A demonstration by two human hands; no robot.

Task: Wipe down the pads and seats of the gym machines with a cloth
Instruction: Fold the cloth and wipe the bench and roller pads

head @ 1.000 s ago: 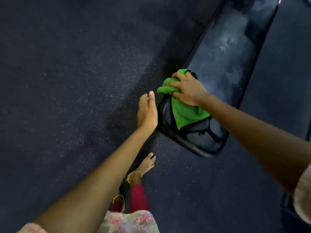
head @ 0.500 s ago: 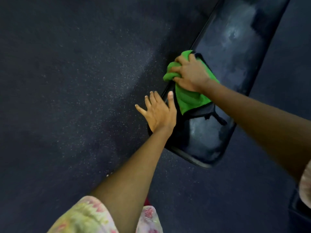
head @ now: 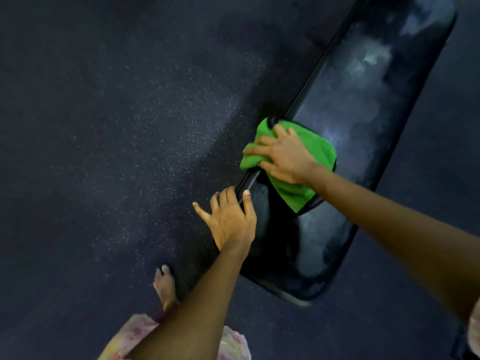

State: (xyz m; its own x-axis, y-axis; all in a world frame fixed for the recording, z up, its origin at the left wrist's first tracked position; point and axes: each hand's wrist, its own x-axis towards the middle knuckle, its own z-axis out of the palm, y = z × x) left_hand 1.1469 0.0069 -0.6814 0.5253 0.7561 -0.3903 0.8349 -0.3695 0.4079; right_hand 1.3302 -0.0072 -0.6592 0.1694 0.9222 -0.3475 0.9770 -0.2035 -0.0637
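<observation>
Far left, dark speckled floor (head: 104,152). Low down, our bare foot (head: 164,284) stands on it, beside a floral garment (head: 135,333). Our left hand (head: 230,220) lies flat, fingers straight and spread, on the near left edge of the black bench pad (head: 363,100), thumb up on the pad's top. Just right and beyond it, our right hand (head: 284,157) presses on the green cloth (head: 296,188), fingers curled into the bunched left part that overhangs the pad's edge. The cloth spreads out from under the palm, flat on the pad. Pad runs up to the right, dull smears along it.
</observation>
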